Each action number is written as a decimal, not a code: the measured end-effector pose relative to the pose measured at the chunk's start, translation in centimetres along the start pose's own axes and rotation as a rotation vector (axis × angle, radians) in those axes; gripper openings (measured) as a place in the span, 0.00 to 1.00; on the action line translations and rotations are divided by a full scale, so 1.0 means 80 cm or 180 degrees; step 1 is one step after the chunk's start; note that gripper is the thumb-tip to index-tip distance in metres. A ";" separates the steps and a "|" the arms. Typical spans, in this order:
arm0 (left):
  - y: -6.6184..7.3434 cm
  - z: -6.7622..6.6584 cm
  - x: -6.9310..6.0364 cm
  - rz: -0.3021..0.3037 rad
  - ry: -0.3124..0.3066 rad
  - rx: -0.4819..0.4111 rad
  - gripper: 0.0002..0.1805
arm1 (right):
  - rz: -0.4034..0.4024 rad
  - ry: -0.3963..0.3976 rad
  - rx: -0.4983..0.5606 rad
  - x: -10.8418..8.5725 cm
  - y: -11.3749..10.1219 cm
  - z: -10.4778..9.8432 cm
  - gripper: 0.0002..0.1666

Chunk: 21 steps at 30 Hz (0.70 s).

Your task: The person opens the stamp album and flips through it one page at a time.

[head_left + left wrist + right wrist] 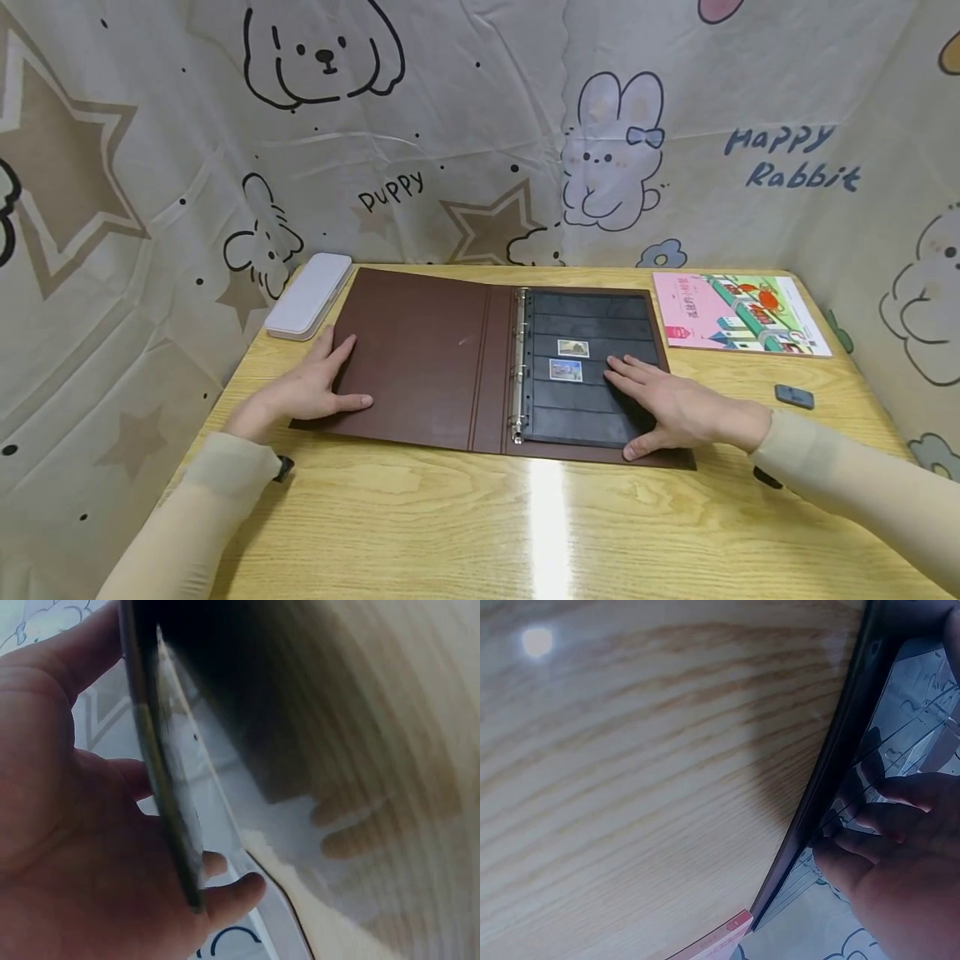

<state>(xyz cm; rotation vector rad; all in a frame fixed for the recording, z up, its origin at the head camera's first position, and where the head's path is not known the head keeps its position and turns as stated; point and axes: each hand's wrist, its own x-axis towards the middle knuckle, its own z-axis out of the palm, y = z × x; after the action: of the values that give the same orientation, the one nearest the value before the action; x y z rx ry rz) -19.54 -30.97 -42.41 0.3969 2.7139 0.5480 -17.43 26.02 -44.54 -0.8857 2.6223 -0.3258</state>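
A brown ring-binder stamp album (412, 358) lies spread wide on the table. Its metal rings (519, 367) hold a black pocket page (577, 417) on the right side. Two stamps sit in that page, an upper one (573, 348) and a lower one (566, 371). My left hand (311, 387) rests at the left cover's outer edge, thumb on the inner face; the left wrist view shows the cover edge (161, 780) crossing the hand. Over the page's right edge lies my right hand (678, 408), fingers extended, fingertips on the page and thumb near its lower corner.
A white case (309, 296) stands at the back left. At the back right lies a pink and green picture book (738, 312), with a small dark grey object (794, 396) in front of it. Printed curtain (480, 125) surrounds the wooden table (420, 517).
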 end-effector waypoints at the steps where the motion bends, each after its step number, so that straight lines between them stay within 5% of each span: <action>1: 0.001 0.002 0.001 0.0008 -0.0007 0.0039 0.67 | 0.0001 -0.0003 0.0002 0.000 0.000 0.000 0.75; 13: 0.012 0.020 0.010 0.0199 -0.0077 0.0219 0.69 | -0.0006 -0.0005 0.0001 0.001 -0.001 0.000 0.75; 21: -0.016 0.041 0.023 0.0479 -0.0028 0.0059 0.74 | -0.0004 0.0004 -0.0026 0.000 0.000 0.000 0.75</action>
<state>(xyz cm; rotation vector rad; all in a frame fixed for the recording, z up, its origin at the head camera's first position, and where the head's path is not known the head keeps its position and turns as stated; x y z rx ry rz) -20.22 -30.45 -46.29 0.6107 2.6971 0.5597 -17.45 26.00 -44.56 -0.8900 2.6263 -0.3163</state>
